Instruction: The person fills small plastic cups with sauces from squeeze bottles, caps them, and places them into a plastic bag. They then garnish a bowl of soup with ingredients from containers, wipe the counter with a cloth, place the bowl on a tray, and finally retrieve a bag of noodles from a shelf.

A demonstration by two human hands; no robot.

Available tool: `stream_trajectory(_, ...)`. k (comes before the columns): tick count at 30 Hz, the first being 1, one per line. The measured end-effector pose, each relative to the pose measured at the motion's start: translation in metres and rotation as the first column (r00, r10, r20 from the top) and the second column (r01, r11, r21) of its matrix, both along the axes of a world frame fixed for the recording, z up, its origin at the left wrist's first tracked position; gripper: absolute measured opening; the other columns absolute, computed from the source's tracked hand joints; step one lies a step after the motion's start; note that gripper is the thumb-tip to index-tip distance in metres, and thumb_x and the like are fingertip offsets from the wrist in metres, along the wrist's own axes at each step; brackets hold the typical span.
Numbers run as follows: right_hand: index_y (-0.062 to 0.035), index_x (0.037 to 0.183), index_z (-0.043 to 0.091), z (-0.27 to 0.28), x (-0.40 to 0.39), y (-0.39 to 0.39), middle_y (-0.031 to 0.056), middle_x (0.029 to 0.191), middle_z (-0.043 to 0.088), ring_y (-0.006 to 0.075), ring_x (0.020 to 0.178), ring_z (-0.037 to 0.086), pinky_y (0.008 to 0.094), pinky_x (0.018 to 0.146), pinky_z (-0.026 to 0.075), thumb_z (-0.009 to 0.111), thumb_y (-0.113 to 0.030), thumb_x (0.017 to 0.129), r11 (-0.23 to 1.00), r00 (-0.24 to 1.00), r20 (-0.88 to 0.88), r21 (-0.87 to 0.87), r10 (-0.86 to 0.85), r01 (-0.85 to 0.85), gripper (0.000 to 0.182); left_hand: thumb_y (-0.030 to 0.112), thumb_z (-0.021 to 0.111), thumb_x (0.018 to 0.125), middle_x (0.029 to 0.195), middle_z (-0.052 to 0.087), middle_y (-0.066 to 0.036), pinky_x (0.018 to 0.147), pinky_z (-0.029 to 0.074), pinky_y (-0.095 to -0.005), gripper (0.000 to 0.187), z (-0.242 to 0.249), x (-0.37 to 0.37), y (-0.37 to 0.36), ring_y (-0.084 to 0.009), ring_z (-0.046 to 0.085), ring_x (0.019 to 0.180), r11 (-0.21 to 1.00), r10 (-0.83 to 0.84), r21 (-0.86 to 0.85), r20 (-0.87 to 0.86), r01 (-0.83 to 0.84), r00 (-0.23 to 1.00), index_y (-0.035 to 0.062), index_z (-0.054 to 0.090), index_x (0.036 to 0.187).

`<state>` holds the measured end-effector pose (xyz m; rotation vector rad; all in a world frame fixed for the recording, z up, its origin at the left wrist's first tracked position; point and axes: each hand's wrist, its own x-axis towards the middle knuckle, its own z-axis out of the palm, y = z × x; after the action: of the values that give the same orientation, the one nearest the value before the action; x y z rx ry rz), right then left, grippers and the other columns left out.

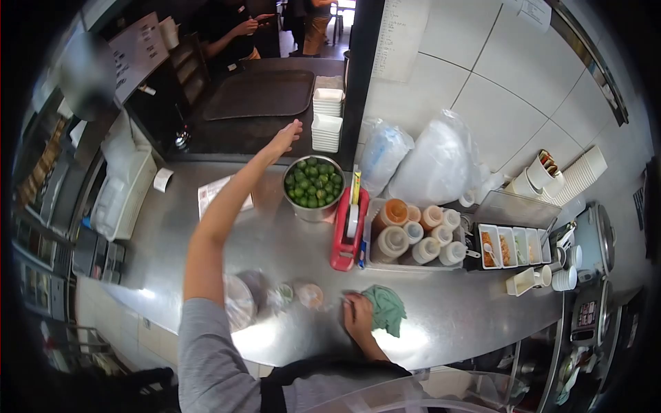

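Observation:
My left hand (284, 140) stretches out over the far edge of the steel counter, its fingers extended and apart, with nothing in them. Closest to it are stacked white square containers (326, 132), a short gap to the right. Below it stands a metal pot full of green limes (315, 182). My right hand (358, 315) rests low on the counter with curled fingers, against the left side of a crumpled green cloth (387, 310). What its fingertips hold, if anything, I cannot make out. Left of it lie clear plastic bags with contents, one orange-brown (310, 296) and one greenish (280, 296).
A red tape dispenser (345, 237) stands beside a bin of squeeze bottles (394, 242). Food trays (506, 246) sit further right. A dark tray (260, 94) lies on the pass-through ledge, with people beyond. A larger wrapped bag (237, 303) is near my left arm.

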<state>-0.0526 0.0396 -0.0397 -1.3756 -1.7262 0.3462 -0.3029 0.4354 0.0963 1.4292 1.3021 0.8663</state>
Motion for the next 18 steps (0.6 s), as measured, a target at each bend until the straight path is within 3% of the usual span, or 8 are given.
stream_trajectory(4, -0.0036, 0.093, 0.057, -0.002, 0.001, -0.004, 0.0116, 0.090, 0.060, 0.0291, 0.083, 0.056, 0.0369, 0.077, 0.041, 0.063, -0.009, 0.077, 0.991, 0.994, -0.096, -0.132, -0.052, 0.039, 0.018, 0.062, 0.023, 0.091, 0.140, 0.038, -0.008, 0.103, 0.025, -0.0442, 0.070, -0.051, 0.017, 0.093, -0.0252, 0.037, 0.126, 0.986, 0.162, -0.068, 0.253, -0.150, 0.954, 0.0110, 0.034, 0.138)
stream_trajectory(7, -0.0040, 0.091, 0.057, 0.006, -0.001, -0.002, 0.0107, 0.090, 0.061, 0.0286, 0.084, 0.056, 0.0367, 0.078, 0.041, 0.067, -0.011, 0.074, 0.988, 0.996, -0.072, -0.148, -0.048, 0.037, 0.021, 0.066, 0.024, 0.088, 0.140, 0.037, -0.007, 0.101, 0.026, -0.0485, 0.075, -0.096, 0.031, 0.157, -0.0250, 0.033, 0.129, 0.997, 0.020, -0.069, 0.514, 0.018, 0.857, 0.0109, 0.035, 0.137)
stream_trajectory(9, -0.0043, 0.090, 0.057, 0.009, -0.001, 0.000, 0.0102, 0.092, 0.061, 0.0283, 0.087, 0.056, 0.0366, 0.079, 0.040, 0.069, -0.013, 0.073, 0.987, 0.998, -0.048, -0.156, -0.040, 0.032, 0.022, 0.057, 0.030, 0.092, 0.123, 0.052, -0.008, 0.097, 0.035, -0.0319, 0.066, -0.098, 0.053, 0.173, -0.0200, 0.049, 0.111, 0.987, 0.156, -0.125, 0.659, -0.098, 0.736, 0.0057, 0.044, 0.130)
stream_trajectory(12, -0.0046, 0.090, 0.058, 0.010, -0.004, 0.002, 0.0099, 0.093, 0.061, 0.0282, 0.088, 0.056, 0.0370, 0.080, 0.041, 0.070, -0.014, 0.072, 0.982, 0.998, -0.019, -0.178, -0.067, 0.062, 0.023, 0.046, 0.033, 0.095, 0.109, 0.058, -0.007, 0.085, 0.045, -0.0314, 0.052, -0.089, 0.070, 0.169, -0.0181, 0.055, 0.100, 0.984, 0.162, -0.070, 0.731, -0.164, 0.663, 0.0039, 0.051, 0.120)
stream_trajectory(18, -0.0051, 0.091, 0.060, 0.012, -0.006, 0.000, 0.0101, 0.095, 0.061, 0.0285, 0.090, 0.056, 0.0376, 0.081, 0.040, 0.070, -0.015, 0.072, 0.974, 0.997, 0.018, -0.211, -0.076, 0.078, 0.023, 0.040, 0.033, 0.096, 0.105, 0.058, -0.007, 0.083, 0.046, -0.0313, 0.046, -0.104, 0.067, 0.170, -0.0180, 0.056, 0.096, 0.997, 0.047, -0.075, 0.714, 0.009, 0.699, 0.0053, 0.051, 0.119)
